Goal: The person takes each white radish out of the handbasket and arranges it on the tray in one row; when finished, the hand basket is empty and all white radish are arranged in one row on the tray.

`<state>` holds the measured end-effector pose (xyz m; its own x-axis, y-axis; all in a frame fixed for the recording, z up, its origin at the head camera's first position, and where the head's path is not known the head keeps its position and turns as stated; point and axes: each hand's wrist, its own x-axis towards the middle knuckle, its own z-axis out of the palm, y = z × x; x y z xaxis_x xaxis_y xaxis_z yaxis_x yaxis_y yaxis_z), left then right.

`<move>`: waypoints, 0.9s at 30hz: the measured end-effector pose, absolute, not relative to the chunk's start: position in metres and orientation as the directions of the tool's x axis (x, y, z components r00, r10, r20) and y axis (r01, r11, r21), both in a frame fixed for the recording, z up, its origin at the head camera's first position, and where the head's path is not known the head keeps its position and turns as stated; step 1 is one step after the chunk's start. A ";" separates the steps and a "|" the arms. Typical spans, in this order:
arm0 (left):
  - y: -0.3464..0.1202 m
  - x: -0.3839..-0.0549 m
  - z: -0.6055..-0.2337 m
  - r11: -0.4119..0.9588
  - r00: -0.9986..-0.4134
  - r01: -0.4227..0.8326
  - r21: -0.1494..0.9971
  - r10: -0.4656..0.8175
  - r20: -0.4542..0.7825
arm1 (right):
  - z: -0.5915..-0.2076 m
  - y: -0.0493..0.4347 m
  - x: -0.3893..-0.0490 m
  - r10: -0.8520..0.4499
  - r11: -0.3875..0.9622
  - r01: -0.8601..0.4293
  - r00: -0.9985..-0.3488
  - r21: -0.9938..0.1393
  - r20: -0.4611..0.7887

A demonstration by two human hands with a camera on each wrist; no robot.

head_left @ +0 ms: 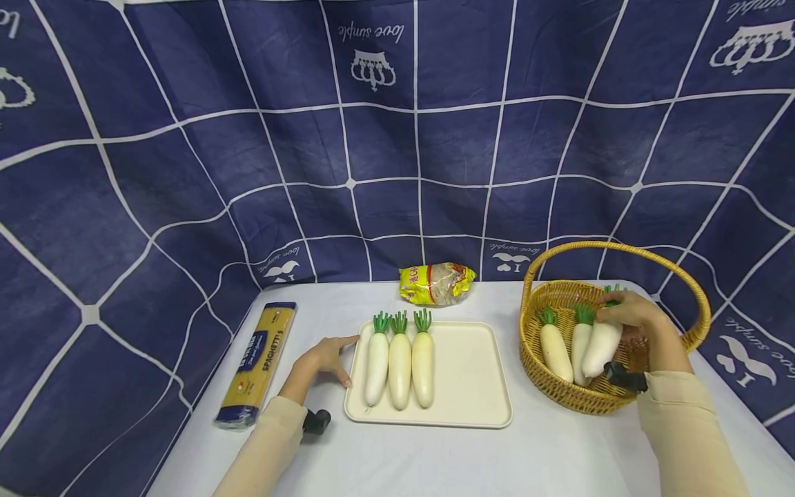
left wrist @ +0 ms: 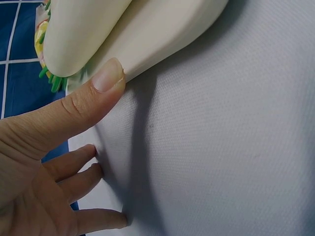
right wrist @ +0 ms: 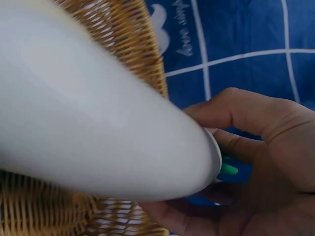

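Observation:
In the head view my right hand (head_left: 635, 310) grips a white radish (head_left: 602, 347) near its green-topped end, over the wicker basket (head_left: 542, 390). The right wrist view shows that radish (right wrist: 103, 113) large, with thumb and fingers around its end. Two more white radishes lie in the basket, one of them a radish (head_left: 555, 352) at the left. My left hand (head_left: 326, 355) is spread at the left edge of the cream tray (head_left: 472, 373). Its thumb touches or nearly touches the rim. Three white radishes, including a middle radish (head_left: 399, 369), lie side by side on the tray's left half.
A spaghetti pack (head_left: 261, 362) lies left of the tray. Behind the tray is a yellow and clear food bag (head_left: 437, 284). The basket's tall arched handle (head_left: 611, 245) rises over it. A blue checked cloth (head_left: 385, 152) hangs behind the white table (head_left: 428, 459).

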<state>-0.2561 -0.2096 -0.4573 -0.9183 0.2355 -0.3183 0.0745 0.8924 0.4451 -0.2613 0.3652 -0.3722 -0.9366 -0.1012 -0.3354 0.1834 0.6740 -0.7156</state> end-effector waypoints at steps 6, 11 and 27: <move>-0.210 -0.257 -0.458 0.892 -0.918 0.064 0.448 0.229 -0.324 | -0.363 0.352 -0.262 -0.104 0.662 0.118 -0.963 -0.740 -0.247; -0.210 -0.257 -0.458 0.892 -0.918 0.074 0.445 0.235 -0.318 | -0.356 0.341 -0.261 -0.126 0.670 0.072 -0.970 -0.739 -0.208; -0.210 -0.258 -0.459 0.890 -0.918 0.071 0.450 0.235 -0.320 | -0.349 0.302 -0.254 -0.203 0.621 -0.030 -0.971 -0.783 -0.124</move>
<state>-0.2578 -0.2096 -0.4588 -0.9177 0.2352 -0.3203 0.0713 0.8904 0.4496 -0.2537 0.3018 -0.3492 -0.9713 -0.2028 -0.1242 -0.0296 0.6213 -0.7830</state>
